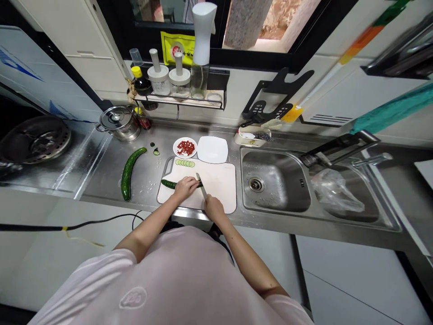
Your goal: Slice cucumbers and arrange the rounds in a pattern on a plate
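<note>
On a white cutting board (219,180) lies a dark green cucumber (168,183), with my left hand (186,187) closed over its middle and pressing it to the board. My right hand (214,207) grips the handle of a knife (202,186), whose blade stands close to the fingers of my left hand, at the cucumber's right end. A row of thin cucumber slices (185,163) rests along the board's far edge. Behind the board are a small plate of chopped red pieces (186,147) and a white square plate (212,149).
A whole cucumber (129,174) lies on the steel counter to the left, near small cucumber scraps (155,151). Farther back stands a lidded pot (119,123). A sink (275,180) is at the right, and a seasoning rack (179,100) hangs above.
</note>
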Demonstrator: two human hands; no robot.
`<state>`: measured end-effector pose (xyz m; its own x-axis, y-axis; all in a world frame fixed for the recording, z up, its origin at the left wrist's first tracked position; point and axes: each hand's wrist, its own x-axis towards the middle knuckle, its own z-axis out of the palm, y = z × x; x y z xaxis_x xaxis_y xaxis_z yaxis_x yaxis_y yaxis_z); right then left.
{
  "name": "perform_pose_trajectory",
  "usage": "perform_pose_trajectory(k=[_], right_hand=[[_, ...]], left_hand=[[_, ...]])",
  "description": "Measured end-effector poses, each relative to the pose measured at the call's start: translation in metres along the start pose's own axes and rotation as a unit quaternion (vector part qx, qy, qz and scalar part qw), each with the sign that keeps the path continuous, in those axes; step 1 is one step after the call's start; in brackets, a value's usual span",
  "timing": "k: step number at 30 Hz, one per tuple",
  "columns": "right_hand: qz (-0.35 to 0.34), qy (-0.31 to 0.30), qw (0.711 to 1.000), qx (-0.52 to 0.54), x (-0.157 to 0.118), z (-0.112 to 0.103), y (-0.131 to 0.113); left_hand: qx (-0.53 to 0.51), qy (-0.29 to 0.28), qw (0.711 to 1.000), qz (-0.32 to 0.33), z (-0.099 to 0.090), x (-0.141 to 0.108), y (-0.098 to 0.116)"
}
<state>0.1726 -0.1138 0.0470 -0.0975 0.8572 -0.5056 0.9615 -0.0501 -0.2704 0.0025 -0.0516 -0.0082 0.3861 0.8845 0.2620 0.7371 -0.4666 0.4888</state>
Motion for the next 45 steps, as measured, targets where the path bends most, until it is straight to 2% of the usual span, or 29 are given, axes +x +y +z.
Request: perform_pose_trajectory(k=[11,15,22,32,45], right_hand=[[-0.006,0.011,1.0,0.005,0.009,-0.001,-0.003],[-0.001,0.015,1.0,0.004,0.003,-0.001,-0.001],[0.013,-0.02,1.0,-0.005,-0.008,0.0,0.002],[-0.008,-0.016,1.0,-0.002,0.003,0.0,0.0],[0.007,-0.007,1.0,-0.009,0.009,-0.002,-0.007]], left_hand=[[0.001,-0.005,1.0,0.001,-0.001,0.001,0.0],[0.002,-0.007,1.0,0.0,-0.002,0.001,0.001],[0.0,-0.007,1.0,0.001,-0.001,0.001,0.0],[-0.003,-0.004,1.0,0.002,-0.001,0.001,0.0],[-0.01,-0.007,1.0,-0.006,-0.001,0.001,0.0]])
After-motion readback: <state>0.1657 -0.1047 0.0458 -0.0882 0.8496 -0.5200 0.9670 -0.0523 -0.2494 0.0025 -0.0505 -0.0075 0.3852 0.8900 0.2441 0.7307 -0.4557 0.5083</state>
